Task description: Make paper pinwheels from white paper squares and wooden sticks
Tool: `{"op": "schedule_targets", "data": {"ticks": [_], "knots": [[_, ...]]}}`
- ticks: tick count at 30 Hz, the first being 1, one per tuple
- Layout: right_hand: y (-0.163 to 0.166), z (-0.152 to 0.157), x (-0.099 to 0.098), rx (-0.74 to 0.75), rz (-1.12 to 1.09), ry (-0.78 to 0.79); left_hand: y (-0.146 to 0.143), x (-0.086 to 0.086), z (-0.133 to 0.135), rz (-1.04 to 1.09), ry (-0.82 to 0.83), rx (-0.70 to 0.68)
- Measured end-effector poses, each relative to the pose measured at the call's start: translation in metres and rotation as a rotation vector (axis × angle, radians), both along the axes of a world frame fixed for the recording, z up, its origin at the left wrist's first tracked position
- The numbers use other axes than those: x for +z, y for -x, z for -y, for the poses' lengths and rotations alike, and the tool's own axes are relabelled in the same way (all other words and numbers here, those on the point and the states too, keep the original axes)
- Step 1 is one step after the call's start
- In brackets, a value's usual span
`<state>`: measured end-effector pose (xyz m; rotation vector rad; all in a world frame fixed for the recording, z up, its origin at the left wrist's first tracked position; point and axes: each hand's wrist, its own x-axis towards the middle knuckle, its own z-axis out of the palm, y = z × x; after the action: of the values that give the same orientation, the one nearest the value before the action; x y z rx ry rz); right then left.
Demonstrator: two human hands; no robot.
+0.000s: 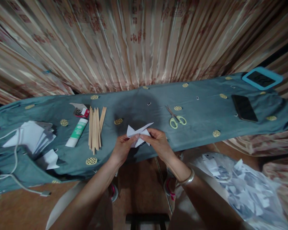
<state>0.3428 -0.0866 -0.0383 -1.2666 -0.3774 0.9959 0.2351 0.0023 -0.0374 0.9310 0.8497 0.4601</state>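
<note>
Between my two hands is a white folded paper pinwheel, with pointed corners sticking out, held above the front edge of the cloth-covered table. My left hand pinches its left side, thumb pressed near the centre. On the other side my right hand grips the paper with thumb and fingers. A pair of scissors with pale green handles lies to the right. Several wooden sticks rest to the left, beside a green and white glue tube and an opened small box of tiny dark metal pieces.
A stack of white paper and a loose sheet lie at left, near a white cable. A black phone and a blue-framed device sit at right. A clear bag of paper pieces stands lower right.
</note>
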Motion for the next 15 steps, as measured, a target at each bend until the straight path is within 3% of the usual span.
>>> {"op": "schedule_targets", "data": {"ticks": [15], "knots": [[0.0007,0.001,-0.0005,0.008,0.02,-0.024,-0.0016,0.0027,-0.0026,0.021,-0.124,0.02]]}}
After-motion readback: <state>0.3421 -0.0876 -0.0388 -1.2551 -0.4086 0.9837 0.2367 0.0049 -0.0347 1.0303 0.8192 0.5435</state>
